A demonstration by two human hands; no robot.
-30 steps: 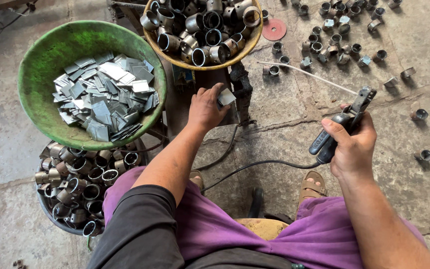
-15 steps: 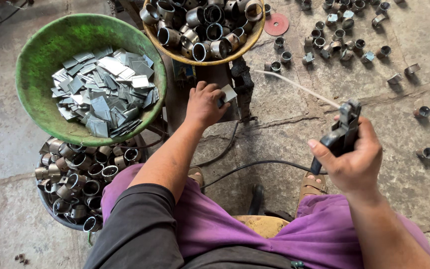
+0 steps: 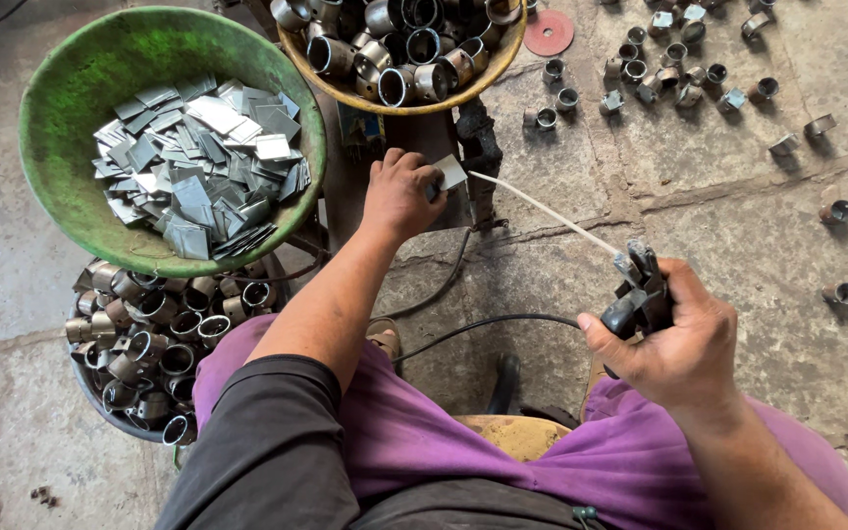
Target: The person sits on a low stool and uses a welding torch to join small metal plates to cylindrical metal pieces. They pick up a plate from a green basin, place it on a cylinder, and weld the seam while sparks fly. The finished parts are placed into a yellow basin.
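My left hand (image 3: 399,194) grips a small flat metal plate (image 3: 450,173) and holds it against a dark upright fixture (image 3: 479,147) in front of me. My right hand (image 3: 674,339) is closed around a black welding electrode holder (image 3: 640,294). A thin pale electrode rod (image 3: 542,208) runs from the holder up and left, its tip touching the plate's edge. A black cable (image 3: 473,326) leads from the holder across the stone floor.
A green bowl (image 3: 80,88) at left holds several flat metal plates (image 3: 198,167). A yellow bowl (image 3: 399,103) above and a dark basin (image 3: 100,388) at lower left hold short metal rings. More rings (image 3: 679,74) and a red disc (image 3: 549,32) lie on the floor.
My right hand has turned and dropped lower with the holder, swinging the electrode tip in to the plate. My left hand has kept the plate at the fixture.
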